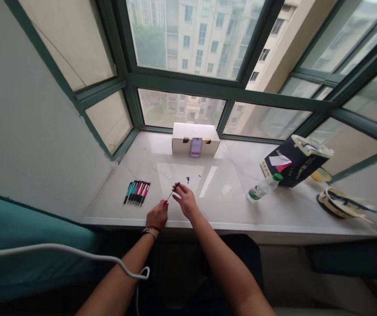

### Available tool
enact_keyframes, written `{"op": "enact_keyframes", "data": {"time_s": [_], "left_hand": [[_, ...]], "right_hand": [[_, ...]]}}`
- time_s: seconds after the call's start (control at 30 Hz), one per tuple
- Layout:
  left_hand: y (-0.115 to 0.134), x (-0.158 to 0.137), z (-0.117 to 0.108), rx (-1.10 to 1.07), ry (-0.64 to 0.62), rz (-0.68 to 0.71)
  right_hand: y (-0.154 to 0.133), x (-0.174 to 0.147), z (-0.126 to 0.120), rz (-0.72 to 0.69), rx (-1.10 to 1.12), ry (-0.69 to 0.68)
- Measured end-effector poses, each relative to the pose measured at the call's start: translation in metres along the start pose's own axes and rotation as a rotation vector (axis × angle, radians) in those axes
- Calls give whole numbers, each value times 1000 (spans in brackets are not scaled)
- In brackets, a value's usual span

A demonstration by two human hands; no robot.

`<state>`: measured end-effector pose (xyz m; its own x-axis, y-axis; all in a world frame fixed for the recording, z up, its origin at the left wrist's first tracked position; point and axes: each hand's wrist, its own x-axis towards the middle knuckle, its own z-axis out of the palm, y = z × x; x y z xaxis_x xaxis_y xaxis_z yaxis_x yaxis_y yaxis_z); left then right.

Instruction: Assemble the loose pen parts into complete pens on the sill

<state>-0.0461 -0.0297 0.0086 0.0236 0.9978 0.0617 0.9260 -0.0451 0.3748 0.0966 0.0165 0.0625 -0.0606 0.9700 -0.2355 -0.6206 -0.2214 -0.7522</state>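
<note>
Near the front of the white windowsill, my left hand (157,214) is closed around a red pen barrel (166,202), of which only the end shows. A thin refill (170,195) runs from that end up to a small black pen part (176,186). My right hand (185,199) pinches this black part between thumb and fingers. To the left, several ballpoint pens (137,193) in teal, red and white with black grips lie side by side in a row. Small black pen parts (188,180) lie on the sill beyond my right hand.
A white box (195,131) with a purple object (195,147) at its front stands by the window. On the right are a green-capped bottle (262,188), a dark carton bag (295,161) and a round cap-like item (339,204). A white cable (59,247) crosses the lower left.
</note>
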Motion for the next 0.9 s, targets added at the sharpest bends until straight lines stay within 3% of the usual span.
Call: {"op": "enact_keyframes", "data": {"time_s": [0.4,0.9], "left_hand": [[4,0,-1,42,-16,-25],[0,0,4,51,4,-16]], "right_hand": [[6,-3,2,60,74,-8],[16,-7,2,33,112,33]]}}
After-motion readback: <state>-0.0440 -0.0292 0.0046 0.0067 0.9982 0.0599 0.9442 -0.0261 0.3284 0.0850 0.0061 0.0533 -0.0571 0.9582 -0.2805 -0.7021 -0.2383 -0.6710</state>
